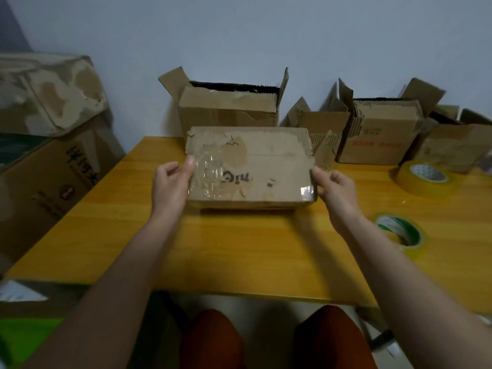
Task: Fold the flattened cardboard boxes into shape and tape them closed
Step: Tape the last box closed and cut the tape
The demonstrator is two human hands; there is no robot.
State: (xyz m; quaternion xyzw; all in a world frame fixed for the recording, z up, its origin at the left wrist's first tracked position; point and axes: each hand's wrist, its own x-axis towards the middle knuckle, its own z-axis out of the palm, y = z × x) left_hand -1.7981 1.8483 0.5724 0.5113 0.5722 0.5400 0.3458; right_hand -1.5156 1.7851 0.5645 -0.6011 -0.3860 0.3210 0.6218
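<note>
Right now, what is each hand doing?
Left hand: closed on the left end of the cardboard box.
Right hand: closed on the box's right end.

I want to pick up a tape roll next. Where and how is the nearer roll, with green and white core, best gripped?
The nearer tape roll lies flat on the table, hole up, to the right of the right hand. Probably best to come from above with that hand, thumb in the open core, fingers on the outer rim; flat on the wood, it leaves little room underneath.
</note>
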